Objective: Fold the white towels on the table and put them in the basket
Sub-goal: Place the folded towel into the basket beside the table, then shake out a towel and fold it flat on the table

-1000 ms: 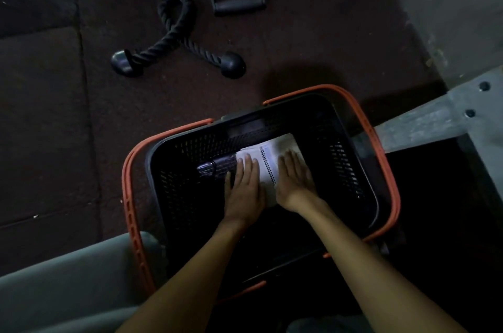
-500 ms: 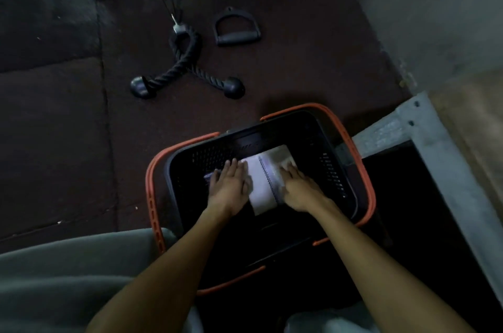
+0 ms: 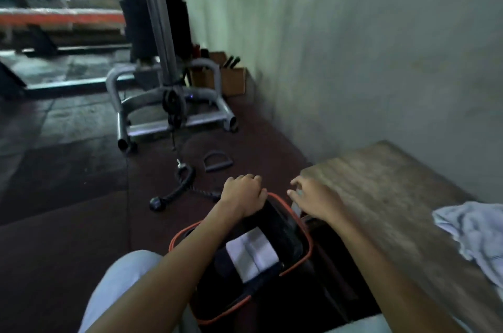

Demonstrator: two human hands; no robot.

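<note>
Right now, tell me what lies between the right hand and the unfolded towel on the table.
Nothing visible. The right hand hovers at the table's near corner, and only bare wood separates it from the crumpled towel at the right edge.

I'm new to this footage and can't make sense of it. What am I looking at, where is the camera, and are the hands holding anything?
There is no machine: a person wears one camera on the head, looking down at their own bare arms. The left hand hovers over the far rim of a black basket with orange trim; the right hand reaches toward a wooden table. Neither holds anything. A folded white towel lies in the basket, and a crumpled one waits on the table. Gym equipment stands behind.
</note>
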